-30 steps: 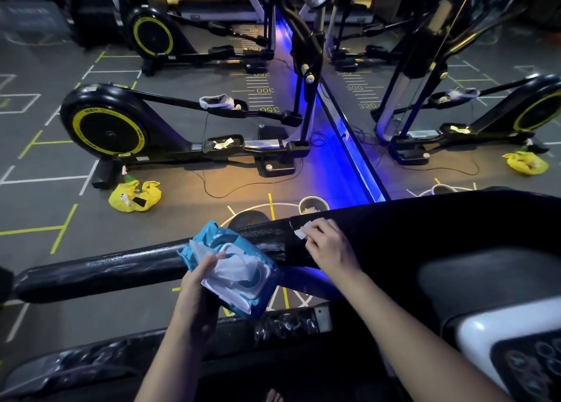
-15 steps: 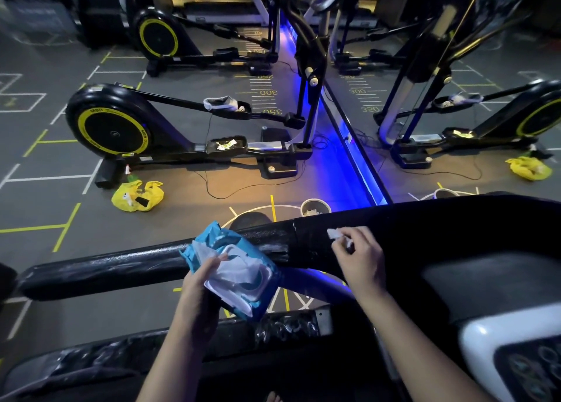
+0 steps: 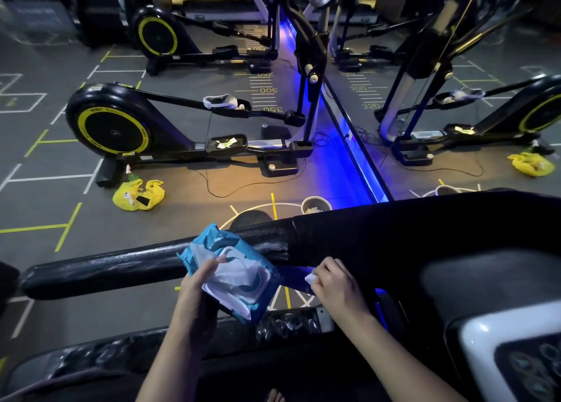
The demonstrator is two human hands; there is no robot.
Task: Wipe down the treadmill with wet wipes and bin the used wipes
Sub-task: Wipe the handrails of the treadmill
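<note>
A blue pack of wet wipes is held in the left hand, in the lower middle of the frame, with the thumb on top. A small white wipe is pinched in the curled fingers of the right hand, just under the black treadmill rail. The wipe may be touching the rail's underside, but this cannot be seen well. Wet streaks are seen on the rail. A small round bin is seen on the floor above the rail, in the middle. A yellow bag lies at the left, beside a black exercise machine.
</note>
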